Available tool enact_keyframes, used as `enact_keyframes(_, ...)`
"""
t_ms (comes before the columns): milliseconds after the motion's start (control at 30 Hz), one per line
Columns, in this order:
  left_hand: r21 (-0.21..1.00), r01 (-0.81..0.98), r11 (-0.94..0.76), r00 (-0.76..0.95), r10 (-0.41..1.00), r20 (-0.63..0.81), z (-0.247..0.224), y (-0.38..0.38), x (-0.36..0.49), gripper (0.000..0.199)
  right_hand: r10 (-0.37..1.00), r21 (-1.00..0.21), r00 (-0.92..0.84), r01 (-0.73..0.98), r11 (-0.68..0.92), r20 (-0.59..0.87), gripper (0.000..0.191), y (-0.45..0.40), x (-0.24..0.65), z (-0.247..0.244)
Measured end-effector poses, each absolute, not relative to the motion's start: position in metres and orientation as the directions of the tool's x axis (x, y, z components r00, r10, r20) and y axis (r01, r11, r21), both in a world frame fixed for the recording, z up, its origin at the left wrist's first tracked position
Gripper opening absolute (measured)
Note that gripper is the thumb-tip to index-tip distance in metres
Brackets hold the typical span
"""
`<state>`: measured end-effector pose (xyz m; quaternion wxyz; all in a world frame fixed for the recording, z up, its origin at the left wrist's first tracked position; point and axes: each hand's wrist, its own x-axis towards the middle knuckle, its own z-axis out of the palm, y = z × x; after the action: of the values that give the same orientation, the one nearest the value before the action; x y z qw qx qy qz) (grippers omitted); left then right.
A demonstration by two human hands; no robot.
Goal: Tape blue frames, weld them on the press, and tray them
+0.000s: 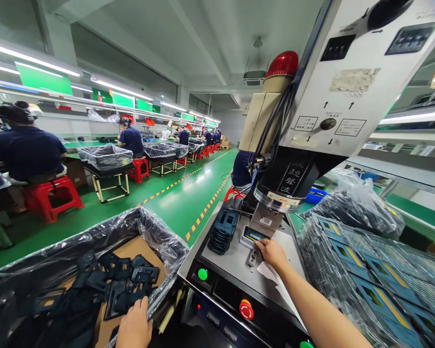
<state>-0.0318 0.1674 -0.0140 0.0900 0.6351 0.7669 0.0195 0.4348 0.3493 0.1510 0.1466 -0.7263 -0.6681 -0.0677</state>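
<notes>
My right hand [272, 252] reaches to the small metal fixture [253, 258] on the machine bed. Its thumb and fingers are closed at the near edge of a dark plastic panel [252, 235] with a yellowish strip, seated under the metal welding horn [265, 220]. My left hand [135, 325] is at the near side of a plastic-lined bin [166, 241], beside loose dark plastic frames [118, 297]. Its fingers stretch forward and look empty, though their undersides are hidden. Left of the horn, a stack of similar frames [223, 232] stands on the bed.
An ultrasonic welding machine [322, 116] leans large across the view. Its front carries a green button [202, 274] and a red emergency stop [246, 310]. Trays of blue-grey panels [369, 270] are piled at right. Several seated people work along benches beyond the green aisle [174, 181].
</notes>
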Motion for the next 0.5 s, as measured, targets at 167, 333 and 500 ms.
enact_keyframes(167,0.143,0.97,0.196,-0.181,0.978,-0.107,-0.011,0.167,-0.031,0.053,0.968,-0.056,0.05,0.998,-0.038,0.245,0.04,0.352,0.438,0.15)
enact_keyframes(333,0.143,0.965,0.218,-0.207,0.974,-0.09,-0.018,0.167,-0.031,0.054,0.966,-0.004,-0.002,1.0,0.004,0.259,0.036,0.351,0.439,0.145)
enact_keyframes(500,0.161,0.964,0.211,-0.201,0.976,-0.079,-0.022,0.167,-0.031,0.054,0.949,0.032,0.01,0.999,-0.021,0.316,0.04,0.345,0.435,0.14)
